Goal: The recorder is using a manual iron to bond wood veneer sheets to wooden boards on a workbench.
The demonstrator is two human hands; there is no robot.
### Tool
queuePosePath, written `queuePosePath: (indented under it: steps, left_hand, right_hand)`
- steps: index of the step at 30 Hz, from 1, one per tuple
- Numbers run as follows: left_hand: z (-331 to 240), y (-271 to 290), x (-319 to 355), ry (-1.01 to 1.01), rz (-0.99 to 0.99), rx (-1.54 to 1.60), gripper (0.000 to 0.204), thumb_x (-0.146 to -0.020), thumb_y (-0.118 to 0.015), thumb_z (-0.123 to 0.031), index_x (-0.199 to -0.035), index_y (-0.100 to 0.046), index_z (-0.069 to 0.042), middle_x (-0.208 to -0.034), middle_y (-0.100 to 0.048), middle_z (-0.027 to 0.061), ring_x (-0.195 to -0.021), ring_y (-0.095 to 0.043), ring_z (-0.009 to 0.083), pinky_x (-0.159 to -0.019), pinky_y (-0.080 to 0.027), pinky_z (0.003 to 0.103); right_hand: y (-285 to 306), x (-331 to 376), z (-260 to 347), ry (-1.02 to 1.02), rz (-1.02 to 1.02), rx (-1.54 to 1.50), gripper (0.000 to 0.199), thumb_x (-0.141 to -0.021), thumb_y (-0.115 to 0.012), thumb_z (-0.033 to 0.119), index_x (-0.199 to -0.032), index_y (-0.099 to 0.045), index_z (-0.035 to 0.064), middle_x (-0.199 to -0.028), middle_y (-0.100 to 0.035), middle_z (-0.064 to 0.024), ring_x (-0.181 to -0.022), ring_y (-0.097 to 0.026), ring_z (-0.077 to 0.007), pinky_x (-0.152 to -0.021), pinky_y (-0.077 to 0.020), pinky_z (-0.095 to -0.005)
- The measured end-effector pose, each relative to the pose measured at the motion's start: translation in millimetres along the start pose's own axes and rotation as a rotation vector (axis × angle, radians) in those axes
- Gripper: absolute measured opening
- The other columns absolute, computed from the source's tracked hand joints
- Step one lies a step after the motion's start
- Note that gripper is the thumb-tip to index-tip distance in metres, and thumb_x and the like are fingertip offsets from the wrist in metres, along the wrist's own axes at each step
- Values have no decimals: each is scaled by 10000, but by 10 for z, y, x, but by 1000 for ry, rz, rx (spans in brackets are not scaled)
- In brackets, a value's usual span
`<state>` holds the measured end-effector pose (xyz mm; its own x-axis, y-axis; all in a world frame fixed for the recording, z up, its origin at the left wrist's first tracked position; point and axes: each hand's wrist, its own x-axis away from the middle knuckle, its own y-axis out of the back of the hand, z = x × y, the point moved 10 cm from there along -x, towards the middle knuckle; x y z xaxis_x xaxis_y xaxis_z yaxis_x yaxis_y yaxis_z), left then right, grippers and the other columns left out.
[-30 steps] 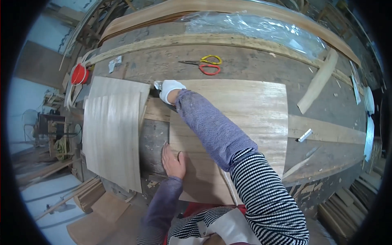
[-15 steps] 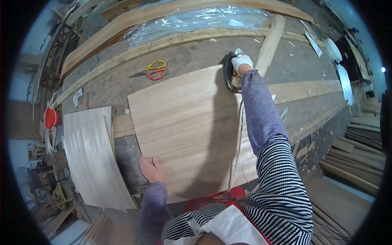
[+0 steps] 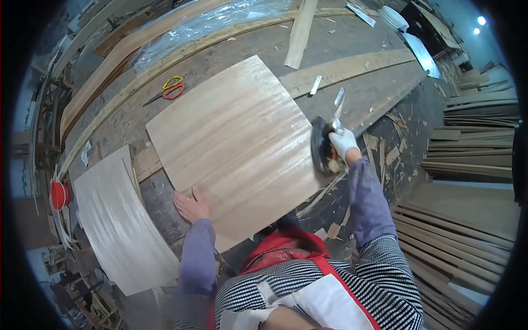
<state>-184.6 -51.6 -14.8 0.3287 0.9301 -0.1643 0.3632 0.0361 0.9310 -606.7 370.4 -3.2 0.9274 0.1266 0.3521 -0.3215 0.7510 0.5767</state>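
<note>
A wide sheet of pale wood veneer (image 3: 236,143) lies on the workbench in front of me. My left hand (image 3: 191,205), bare, rests flat on its left edge with the fingers stretched out. At the opposite edge, my right hand (image 3: 343,142) in a white glove is closed around the handle of a clothes iron (image 3: 320,147). The iron has a dark body and sits at the sheet's right edge; its sole is hidden. Scissors (image 3: 172,89) with one yellow and one red handle loop lie beyond the sheet, to the left.
Stacked pale veneer sheets (image 3: 118,220) sit at the left, near a red round reel (image 3: 59,194). Long boards (image 3: 352,69) and clear plastic film (image 3: 203,30) lie across the far bench (image 3: 242,49). Wood scraps (image 3: 392,155) and stacked planks (image 3: 467,165) are at the right.
My right hand has brought the iron from the sheet's far edge nearer and to the right. The sheet appears turned in view; my left hand stays on its left edge.
</note>
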Motion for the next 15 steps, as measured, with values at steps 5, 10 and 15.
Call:
queuePosePath:
  steps: [5, 10, 15]
  left_hand:
    - [1, 36, 24, 21, 10, 23, 836, -872, -590, -526, -1360, -357, 112, -1405, -412, 282, -1326, -380, 384, -1117, -290, 449]
    - [65, -29, 14, -1, -36, 4, 869, -861, -581, -573, -1354, -367, 110, -1396, -429, 274, -1327, -384, 377, -1112, -301, 448]
    - [175, -80, -18, -17, -25, -35, 884, -866, -552, -607, -1347, -373, 112, -1384, -445, 270, -1324, -392, 373, -1103, -314, 455]
  right_hand:
    - [289, 1167, -452, -202, -147, 15, 179, -817, -548, 168, -893, -606, 17, -605, -581, -127, -515, -617, -249, -462, -499, -388]
    - [-1035, 2429, 218, 285, 212, 542, 250, -840, -493, 236, -839, -626, 24, -843, -655, -240, -818, -652, -395, -734, -534, -457]
    - [-2033, 3626, 385, 427, 529, 409, 194, -836, -553, 241, -895, -599, 62, -756, -648, -206, -690, -649, -388, -657, -533, -479]
